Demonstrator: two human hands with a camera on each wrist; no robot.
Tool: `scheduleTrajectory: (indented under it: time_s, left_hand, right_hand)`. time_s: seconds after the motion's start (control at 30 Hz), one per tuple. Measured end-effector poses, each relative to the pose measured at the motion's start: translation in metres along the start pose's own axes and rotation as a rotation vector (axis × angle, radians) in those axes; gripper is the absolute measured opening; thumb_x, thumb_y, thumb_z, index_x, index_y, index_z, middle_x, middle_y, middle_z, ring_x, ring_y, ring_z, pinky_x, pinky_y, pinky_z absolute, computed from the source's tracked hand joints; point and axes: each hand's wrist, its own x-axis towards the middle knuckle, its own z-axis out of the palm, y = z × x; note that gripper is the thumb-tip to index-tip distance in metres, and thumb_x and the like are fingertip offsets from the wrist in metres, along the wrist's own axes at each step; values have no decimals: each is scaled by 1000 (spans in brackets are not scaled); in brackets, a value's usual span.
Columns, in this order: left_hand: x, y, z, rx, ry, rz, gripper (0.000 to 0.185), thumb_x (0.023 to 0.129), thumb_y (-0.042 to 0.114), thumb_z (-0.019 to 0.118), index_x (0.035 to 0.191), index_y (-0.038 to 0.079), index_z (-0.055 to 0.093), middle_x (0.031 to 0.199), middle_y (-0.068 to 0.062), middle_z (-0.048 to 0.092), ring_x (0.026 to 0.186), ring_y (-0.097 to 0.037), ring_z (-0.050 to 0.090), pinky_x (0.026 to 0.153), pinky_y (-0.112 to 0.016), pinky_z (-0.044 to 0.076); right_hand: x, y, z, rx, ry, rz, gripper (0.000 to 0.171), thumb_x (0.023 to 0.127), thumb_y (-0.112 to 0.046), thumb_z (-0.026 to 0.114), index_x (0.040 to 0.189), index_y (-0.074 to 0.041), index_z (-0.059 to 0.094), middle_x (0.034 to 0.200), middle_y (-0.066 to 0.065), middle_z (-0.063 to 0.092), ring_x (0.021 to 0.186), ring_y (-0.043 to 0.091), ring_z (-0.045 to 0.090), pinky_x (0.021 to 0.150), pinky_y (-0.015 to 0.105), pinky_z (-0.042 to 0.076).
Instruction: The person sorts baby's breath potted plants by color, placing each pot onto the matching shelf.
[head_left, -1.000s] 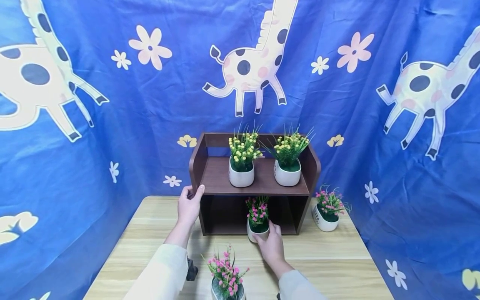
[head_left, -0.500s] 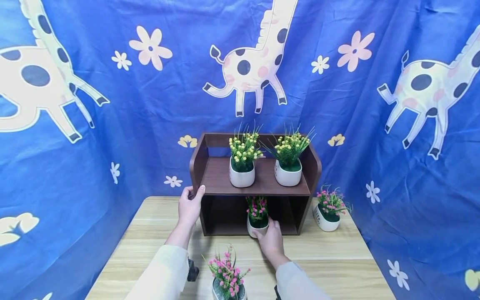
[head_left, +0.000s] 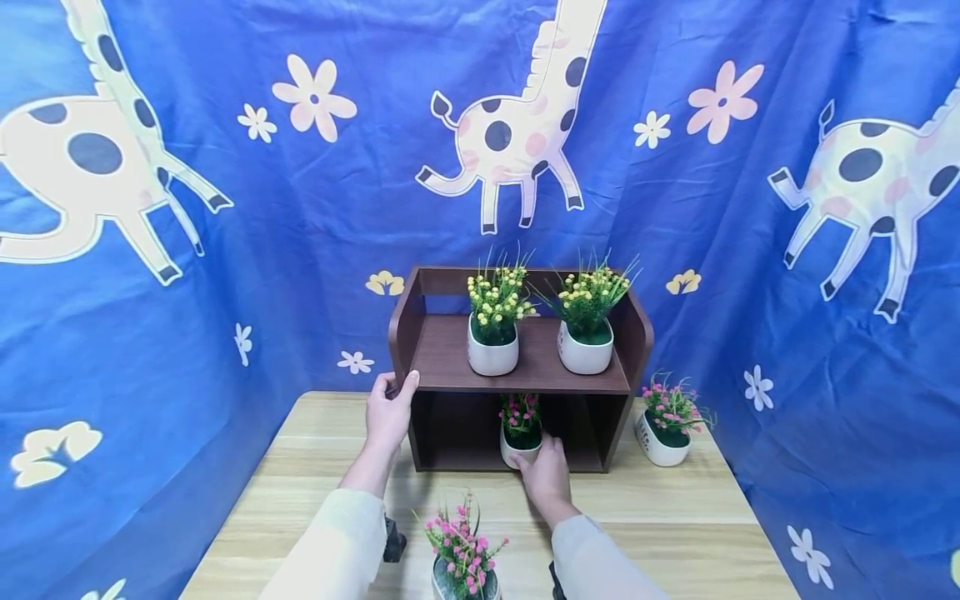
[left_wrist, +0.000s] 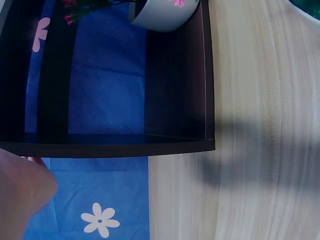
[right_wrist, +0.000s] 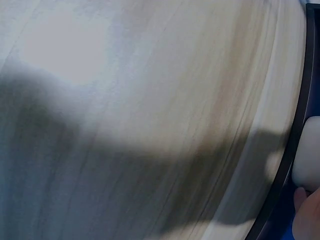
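A dark brown two-level shelf (head_left: 450, 367) stands at the back of the wooden table (head_left: 675, 508). My left hand (head_left: 392, 398) grips its left side panel, thumb on the front edge. My right hand (head_left: 538, 457) holds a small white pot of pink flowers (head_left: 519, 429) just inside the lower compartment. The left wrist view looks into that compartment (left_wrist: 175, 90), with the pot (left_wrist: 160, 14) at the top. The right wrist view shows mostly tabletop, with the pot (right_wrist: 307, 150) and a fingertip (right_wrist: 306, 215) at the right edge.
Two white pots of yellow flowers (head_left: 492, 333) (head_left: 587, 332) stand on the upper shelf. Another pink-flower pot (head_left: 663, 421) sits on the table right of the shelf, and one more (head_left: 463, 558) stands by the front edge between my arms. A blue giraffe curtain (head_left: 225, 250) hangs close behind.
My right hand has moved the pink-flower pot from the front of the lower compartment a little deeper inside. My left hand has kept its hold on the shelf's side.
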Motion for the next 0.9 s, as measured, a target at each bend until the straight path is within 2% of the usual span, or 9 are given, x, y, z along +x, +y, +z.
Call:
scheduleTrajectory:
  time_s: [0.2, 0.4, 0.63, 0.9]
  left_hand:
    - [-1, -2, 0, 4, 5, -1, 37, 102, 40, 75, 118, 8, 65, 108, 0, 72, 99, -9, 59, 93, -25, 45]
    - [-1, -1, 0, -7, -1, 0, 39, 103, 41, 75, 120, 7, 64, 111, -2, 72, 102, -11, 59, 95, -27, 45]
    - [-1, 0, 0, -5, 1, -9, 37, 103, 40, 74, 120, 8, 64, 110, -1, 71, 100, -9, 59, 93, -24, 45]
    - [0, 0, -1, -11, -1, -3, 40, 102, 41, 76, 119, 8, 65, 103, 6, 69, 100, -11, 58, 92, -25, 44]
  right_hand:
    - [3, -1, 3, -38, -3, 18, 72, 82, -33, 96, 137, -1, 62, 119, 18, 65, 112, 40, 70, 102, 55, 58]
    - [4, -2, 6, -38, 35, -4, 72, 79, -30, 97, 133, 4, 62, 115, 22, 65, 105, 45, 71, 96, 60, 59]
    - [17, 27, 34, -98, 85, -9, 81, 74, -47, 98, 133, -5, 62, 113, 14, 65, 97, 38, 72, 88, 57, 61]
    - [27, 45, 50, -27, 59, 13, 84, 74, -44, 99, 135, -2, 60, 118, 18, 65, 103, 43, 70, 94, 59, 60]
